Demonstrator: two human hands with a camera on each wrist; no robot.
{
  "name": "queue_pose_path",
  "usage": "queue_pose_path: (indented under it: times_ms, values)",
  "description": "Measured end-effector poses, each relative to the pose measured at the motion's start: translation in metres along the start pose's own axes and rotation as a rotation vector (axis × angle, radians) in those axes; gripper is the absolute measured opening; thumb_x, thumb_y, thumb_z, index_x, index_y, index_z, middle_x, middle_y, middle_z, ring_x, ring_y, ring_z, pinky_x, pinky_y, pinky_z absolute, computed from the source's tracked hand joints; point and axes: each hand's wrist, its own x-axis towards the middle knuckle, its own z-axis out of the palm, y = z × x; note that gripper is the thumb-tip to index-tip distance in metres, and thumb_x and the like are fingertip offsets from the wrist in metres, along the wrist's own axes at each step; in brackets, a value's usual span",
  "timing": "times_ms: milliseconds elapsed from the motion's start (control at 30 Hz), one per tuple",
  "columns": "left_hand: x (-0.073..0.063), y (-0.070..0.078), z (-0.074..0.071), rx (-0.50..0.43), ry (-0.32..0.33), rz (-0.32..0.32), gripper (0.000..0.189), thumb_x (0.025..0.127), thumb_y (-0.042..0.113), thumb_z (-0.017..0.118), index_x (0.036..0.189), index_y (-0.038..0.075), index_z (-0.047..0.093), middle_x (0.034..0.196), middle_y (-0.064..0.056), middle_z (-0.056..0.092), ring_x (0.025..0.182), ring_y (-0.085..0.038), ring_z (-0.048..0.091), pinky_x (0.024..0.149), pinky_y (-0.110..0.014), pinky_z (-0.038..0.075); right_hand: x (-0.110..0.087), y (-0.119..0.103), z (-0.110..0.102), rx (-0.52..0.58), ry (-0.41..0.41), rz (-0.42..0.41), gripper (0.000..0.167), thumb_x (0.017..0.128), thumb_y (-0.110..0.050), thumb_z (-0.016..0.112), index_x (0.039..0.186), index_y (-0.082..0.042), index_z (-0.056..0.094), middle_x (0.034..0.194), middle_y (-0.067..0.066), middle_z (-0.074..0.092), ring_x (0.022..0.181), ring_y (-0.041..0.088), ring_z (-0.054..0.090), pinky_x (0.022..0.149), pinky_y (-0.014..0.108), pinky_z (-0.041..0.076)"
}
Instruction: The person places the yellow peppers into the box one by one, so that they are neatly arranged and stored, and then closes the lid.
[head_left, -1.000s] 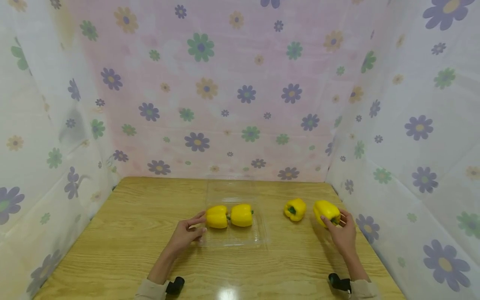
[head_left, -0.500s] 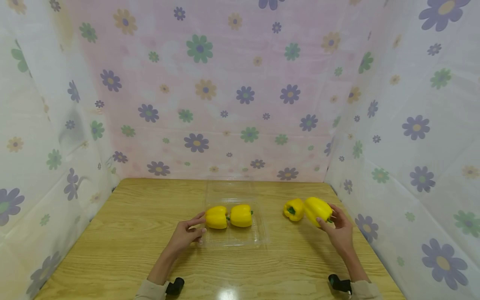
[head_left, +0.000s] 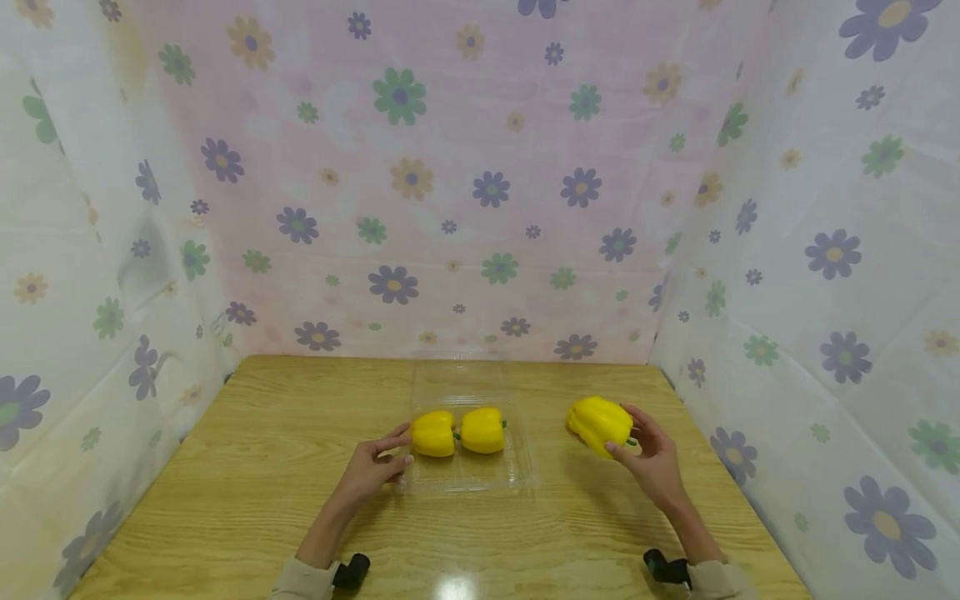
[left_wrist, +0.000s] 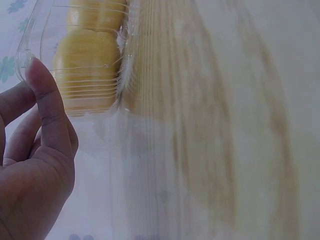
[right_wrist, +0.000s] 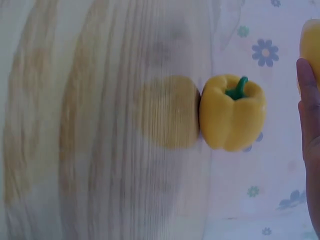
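My left hand [head_left: 367,471] pinches the left rim of a clear plastic clamshell container [left_wrist: 26,57] between thumb and fingers. Inside lie two yellow bell peppers, the left pepper [head_left: 433,434] and the right pepper [head_left: 482,431], both with green stems to the right. My right hand [head_left: 656,467] grips another yellow bell pepper [head_left: 606,423] by its stem end, raised above the table right of the container. Behind it, one more pepper [right_wrist: 232,115] stands on the table, mostly hidden in the head view but plain in the right wrist view.
The container's lid [head_left: 461,379] is folded back toward the far table edge. The wooden table [head_left: 300,392] is enclosed by flower-printed cloth [head_left: 450,167] at the back and both sides. Black wrist cameras sit on both forearms, the left camera [head_left: 351,572] near the front.
My right hand has carried its pepper leftward, from beside the loose pepper to in front of it, now covering most of it in the head view. The left hand stays at the container.
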Motion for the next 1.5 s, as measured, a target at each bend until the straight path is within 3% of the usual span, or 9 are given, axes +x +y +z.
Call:
queue_pose_path:
  times_ms: [300,500,800,1500]
  values:
    - [0.0,0.0,0.001,-0.003,0.005,-0.007,0.049,0.097,0.003,0.067,0.141,-0.011,0.053,0.164,-0.017,0.033,0.066,-0.011,0.051,0.062,-0.022,0.053,-0.003,-0.003,0.022,0.13,-0.105,-0.033,0.062,0.084,0.023,0.066,0.141,0.014,0.045,0.128,-0.005,0.063,0.106,0.009,0.065,0.069,0.028,0.061]
    - [0.001,0.001,0.0,-0.015,0.005,-0.002,0.049,0.097,0.003,0.068,0.141,-0.011,0.053,0.164,-0.018,0.032,0.067,-0.011,0.051,0.063,-0.022,0.053,-0.005,-0.005,0.036,0.176,-0.107,-0.053,0.06,0.082,0.025,0.065,0.138,0.017,0.045,0.124,-0.002,0.064,0.106,0.011,0.065,0.069,0.028,0.061]
    - [0.001,0.002,-0.001,-0.019,0.001,-0.003,0.049,0.097,0.002,0.068,0.142,-0.011,0.052,0.164,-0.017,0.032,0.066,-0.012,0.051,0.062,-0.023,0.054,-0.007,0.0,0.048,0.229,-0.119,-0.112,0.06,0.082,0.026,0.063,0.138,0.019,0.043,0.133,0.002,0.062,0.112,0.013,0.064,0.073,0.027,0.061]
    - [0.002,0.001,0.0,-0.013,-0.006,-0.003,0.049,0.097,0.003,0.067,0.142,-0.01,0.053,0.164,-0.015,0.032,0.069,-0.012,0.055,0.064,-0.024,0.055,-0.007,-0.017,0.088,0.308,-0.238,-0.08,0.061,0.086,0.02,0.063,0.142,0.018,0.04,0.134,0.004,0.057,0.112,0.015,0.064,0.075,0.031,0.062]
